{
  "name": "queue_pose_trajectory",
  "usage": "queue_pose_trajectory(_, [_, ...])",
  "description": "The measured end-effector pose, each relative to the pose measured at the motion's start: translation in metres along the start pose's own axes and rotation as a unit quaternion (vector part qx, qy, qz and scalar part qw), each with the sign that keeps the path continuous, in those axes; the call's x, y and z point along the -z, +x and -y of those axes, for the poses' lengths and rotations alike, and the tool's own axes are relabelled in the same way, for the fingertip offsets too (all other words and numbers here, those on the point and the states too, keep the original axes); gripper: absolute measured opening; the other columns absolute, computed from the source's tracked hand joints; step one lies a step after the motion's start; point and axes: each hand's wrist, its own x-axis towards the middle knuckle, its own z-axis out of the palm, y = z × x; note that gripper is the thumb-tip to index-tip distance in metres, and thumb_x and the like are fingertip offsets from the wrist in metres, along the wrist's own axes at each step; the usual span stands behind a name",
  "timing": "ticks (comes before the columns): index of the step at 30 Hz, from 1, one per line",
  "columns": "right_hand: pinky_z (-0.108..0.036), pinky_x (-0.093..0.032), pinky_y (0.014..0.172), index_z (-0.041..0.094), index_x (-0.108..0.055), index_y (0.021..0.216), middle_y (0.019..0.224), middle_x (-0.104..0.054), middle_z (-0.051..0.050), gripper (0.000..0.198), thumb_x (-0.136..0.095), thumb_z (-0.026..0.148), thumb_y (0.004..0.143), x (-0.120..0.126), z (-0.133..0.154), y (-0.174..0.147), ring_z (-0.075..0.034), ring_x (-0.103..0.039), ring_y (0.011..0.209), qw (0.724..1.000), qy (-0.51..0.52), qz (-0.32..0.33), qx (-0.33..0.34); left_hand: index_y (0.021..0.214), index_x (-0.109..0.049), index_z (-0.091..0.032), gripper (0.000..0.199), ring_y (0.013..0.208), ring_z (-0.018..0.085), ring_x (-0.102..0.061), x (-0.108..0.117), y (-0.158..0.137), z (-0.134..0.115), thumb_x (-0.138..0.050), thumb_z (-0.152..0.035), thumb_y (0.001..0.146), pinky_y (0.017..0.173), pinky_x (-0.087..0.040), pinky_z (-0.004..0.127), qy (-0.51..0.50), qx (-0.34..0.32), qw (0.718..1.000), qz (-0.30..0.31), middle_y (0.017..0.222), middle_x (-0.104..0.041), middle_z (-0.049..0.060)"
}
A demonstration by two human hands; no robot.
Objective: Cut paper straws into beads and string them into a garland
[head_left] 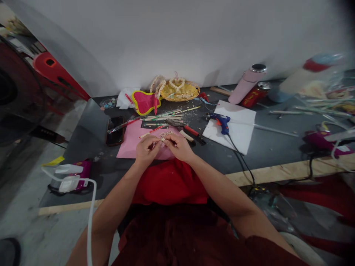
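Note:
Over a pink sheet [129, 142] on the dark table, my left hand [148, 149] and my right hand [177, 146] meet at the fingertips. Both pinch a small pale piece [162, 140], too small to name. A little pile of pale bits [166, 133] lies just beyond the fingers. Behind it are several thin sticks [163, 117], a red-and-white stick [151, 132] and pliers with red handles [191, 130]. A short pale wooden piece [186, 135] rests right of my right hand.
A blue glue gun [223, 123] lies on a white board [244, 138], its cord running off the front edge. A phone [114, 131] is at left. Farther back stand a yellow basket [180, 95], a pink bottle [246, 84] and a red can [255, 94]. Purple devices [85, 171] sit at both sides.

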Motion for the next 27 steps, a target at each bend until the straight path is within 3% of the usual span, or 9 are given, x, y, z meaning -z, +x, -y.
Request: queue_pose_trajectory(27, [-0.025, -0.040, 0.063, 0.019, -0.061, 0.086, 0.080, -0.063, -0.002, 0.019, -0.051, 0.034, 0.091, 0.0009, -0.0018, 0.0007, -0.012, -0.053, 0.071, 1.000, -0.007, 0.010, -0.010, 0.086, -0.068, -0.019, 0.007, 0.074, 0.014, -0.061, -0.0027, -0.0016, 0.0030, -0.062, -0.021, 0.082, 0.068, -0.050, 0.028, -0.002, -0.001, 1.000, -0.001, 0.077, -0.067, 0.002])
